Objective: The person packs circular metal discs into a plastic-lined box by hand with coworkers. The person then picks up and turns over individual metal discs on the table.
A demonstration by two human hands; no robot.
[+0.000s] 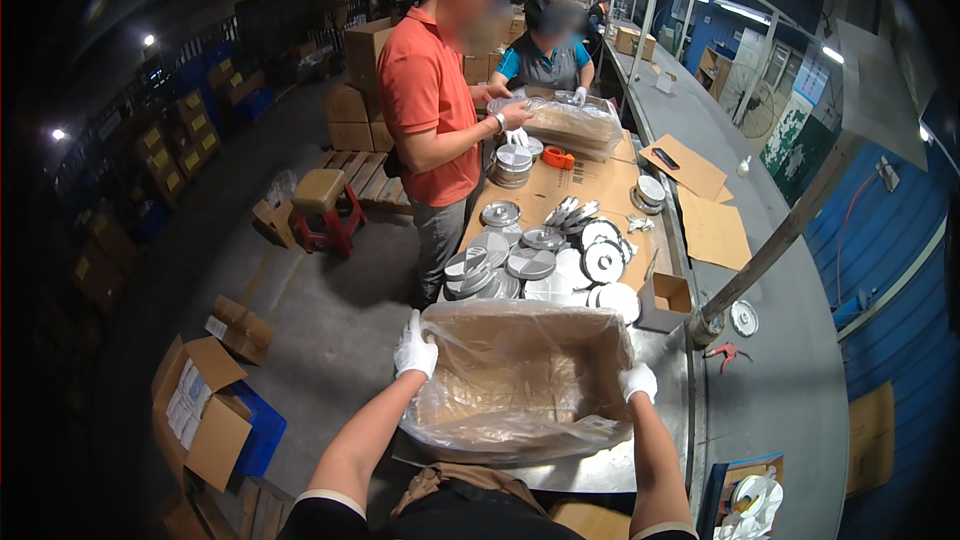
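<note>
Both hands gloved in white, set wide apart at opposite ends of one box. Left hand [416, 348] at the left end, toward the far corner, thumb standing apart from the fingers against the rim. Right hand [638, 381] at the right end, a little closer to the body, bent over the edge. Cannot tell whether either pinches the film or only presses on it; the fingertips are partly lost against glove and plastic.

Open cardboard box [606, 352] lies directly between the hands, just ahead of the torso, on the metal tabletop [668, 385]. Long axis runs left to right, across the body; one hand to each short side, neither clearly nearer to its middle. Clear plastic liner [515, 440] covers the inside and spills over the near rim in loose folds. No disc visible inside.

Straight beyond the far rim: heaped grey discs [530, 263] toward the left, white-faced discs [603, 262] toward the right. Left hand sits nearer the grey ones. Small open carton [665, 302] stands beyond the right hand, beside the pile. Red-handled tool [728, 353] off to the right, on the grey conveyor belt [780, 380].
</note>
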